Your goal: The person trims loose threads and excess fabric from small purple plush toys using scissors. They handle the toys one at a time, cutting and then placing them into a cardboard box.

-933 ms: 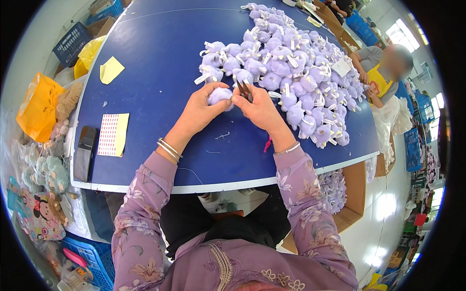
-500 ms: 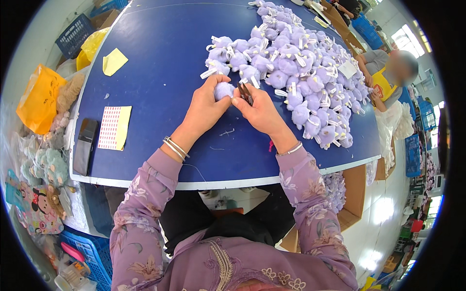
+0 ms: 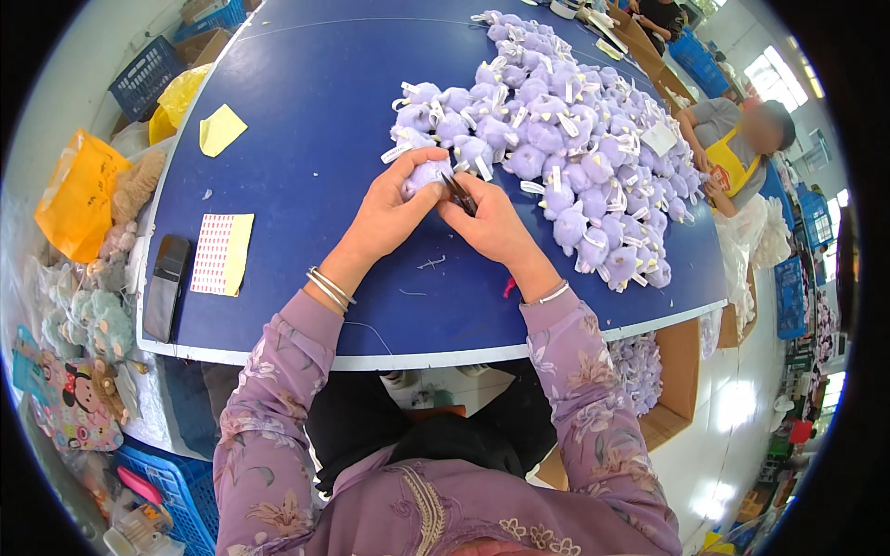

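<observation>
My left hand [image 3: 393,206] is closed around a small purple plush toy [image 3: 425,176] above the blue table [image 3: 306,111]. In my right hand [image 3: 496,221] are small dark thread snips [image 3: 458,193], their pointed tips up against the toy's right side. Both hands meet at the toy, the thumbs close together. Just beyond them spreads a big heap of like purple plush toys [image 3: 547,130] with white ribbon loops. Fingers hide part of the toy and the snips' handles.
At the table's left lie a black phone [image 3: 167,287], a sticker sheet [image 3: 221,255] and a yellow paper [image 3: 222,131]. Below the right edge stands a cardboard box [image 3: 677,375] holding more purple toys. A co-worker [image 3: 742,153] sits at the far right. Loose threads lie before me.
The snips have shifted slightly left, their tips now against the toy. My right hand has moved a little left and down. The toy stays in my left hand, slightly turned.
</observation>
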`<state>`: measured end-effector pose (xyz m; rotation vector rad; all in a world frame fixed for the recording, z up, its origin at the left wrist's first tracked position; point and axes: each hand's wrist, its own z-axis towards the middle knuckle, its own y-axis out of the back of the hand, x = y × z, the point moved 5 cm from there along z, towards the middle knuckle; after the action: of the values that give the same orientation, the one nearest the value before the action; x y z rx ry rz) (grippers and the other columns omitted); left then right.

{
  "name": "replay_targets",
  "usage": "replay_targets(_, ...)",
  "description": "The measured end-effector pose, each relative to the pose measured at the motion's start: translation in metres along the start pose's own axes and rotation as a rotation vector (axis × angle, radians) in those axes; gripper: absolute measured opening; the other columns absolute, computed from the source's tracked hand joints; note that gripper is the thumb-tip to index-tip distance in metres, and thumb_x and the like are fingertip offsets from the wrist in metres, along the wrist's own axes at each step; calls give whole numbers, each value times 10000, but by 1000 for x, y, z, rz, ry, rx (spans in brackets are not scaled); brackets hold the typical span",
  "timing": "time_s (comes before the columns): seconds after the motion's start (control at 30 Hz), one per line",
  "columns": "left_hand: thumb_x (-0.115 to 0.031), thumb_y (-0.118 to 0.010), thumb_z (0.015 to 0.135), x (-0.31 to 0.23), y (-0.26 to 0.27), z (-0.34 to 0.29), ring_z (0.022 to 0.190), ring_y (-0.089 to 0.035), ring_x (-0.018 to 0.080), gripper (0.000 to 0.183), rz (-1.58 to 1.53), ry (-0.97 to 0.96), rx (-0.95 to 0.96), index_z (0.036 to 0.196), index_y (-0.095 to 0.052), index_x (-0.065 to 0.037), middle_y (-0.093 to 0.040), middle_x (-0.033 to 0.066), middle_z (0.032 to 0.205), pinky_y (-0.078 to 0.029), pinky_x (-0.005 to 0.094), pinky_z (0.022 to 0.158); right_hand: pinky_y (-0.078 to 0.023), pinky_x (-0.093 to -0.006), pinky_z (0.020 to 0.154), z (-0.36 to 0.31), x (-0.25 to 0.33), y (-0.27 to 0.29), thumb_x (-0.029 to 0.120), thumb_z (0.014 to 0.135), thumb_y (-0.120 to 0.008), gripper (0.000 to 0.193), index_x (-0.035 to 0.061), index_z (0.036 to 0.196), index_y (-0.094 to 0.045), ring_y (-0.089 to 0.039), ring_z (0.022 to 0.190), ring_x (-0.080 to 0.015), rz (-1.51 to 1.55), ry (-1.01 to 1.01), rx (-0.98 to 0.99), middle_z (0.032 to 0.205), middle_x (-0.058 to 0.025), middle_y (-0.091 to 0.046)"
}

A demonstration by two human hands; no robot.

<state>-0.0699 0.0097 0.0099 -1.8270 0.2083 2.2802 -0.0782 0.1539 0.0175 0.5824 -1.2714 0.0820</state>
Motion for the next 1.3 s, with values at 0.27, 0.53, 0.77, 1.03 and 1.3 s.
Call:
replay_targets(0.27, -46, -549, 877, -9, -1, 0, 1099, -506, 155, 510, 177, -214, -21, 1366, -404, -71, -507, 79, 1268, -447, 283, 890, -346, -193, 556, -4, 12, 6, 91, 849, -678, 130, 29, 926, -594, -418, 635, -13, 129, 83, -257, 730, 49, -523)
replay_targets(0.53, -29, -542, 871, -9, -7, 0, 1119, -500, 180, 601, 314, -239, 30, 1426, -322, -95, -463, 99, 1303, -469, 282, 825, -364, -225, 556, -1, 8, 5, 98, 884, -646, 117, 2, 863, -584, -435, 628, -44, 15, 160, -197, 708, 17, -541)
replay_targets(0.77, -17, -552, 852, -9, -5, 0, 1151, -495, 216, 623, 251, -193, -2, 1427, -325, -95, -470, 111, 1289, -459, 301, 866, -373, -227, 563, -2, 7, 7, 96, 890, -630, 117, -16, 875, -596, -444, 638, -41, 67, 60, -124, 720, 10, -565)
replay_targets(1.03, 23, -570, 815, -10, -7, 0, 1238, -474, 302, 620, 392, -331, -50, 1394, -362, -51, -488, 162, 1291, -389, 369, 1012, -391, -207, 563, -3, 3, 2, 89, 871, -650, 122, -25, 909, -631, -486, 645, -32, 68, 38, -271, 734, 4, -599)
replay_targets(1.3, 53, -576, 782, -15, -8, -1, 1269, -431, 357, 624, 545, -403, -81, 1371, -389, -37, -470, 190, 1319, -352, 411, 1062, -375, -209, 538, -3, 3, -2, 111, 843, -668, 132, -10, 877, -628, -472, 618, -26, 162, -64, -264, 696, 29, -570)
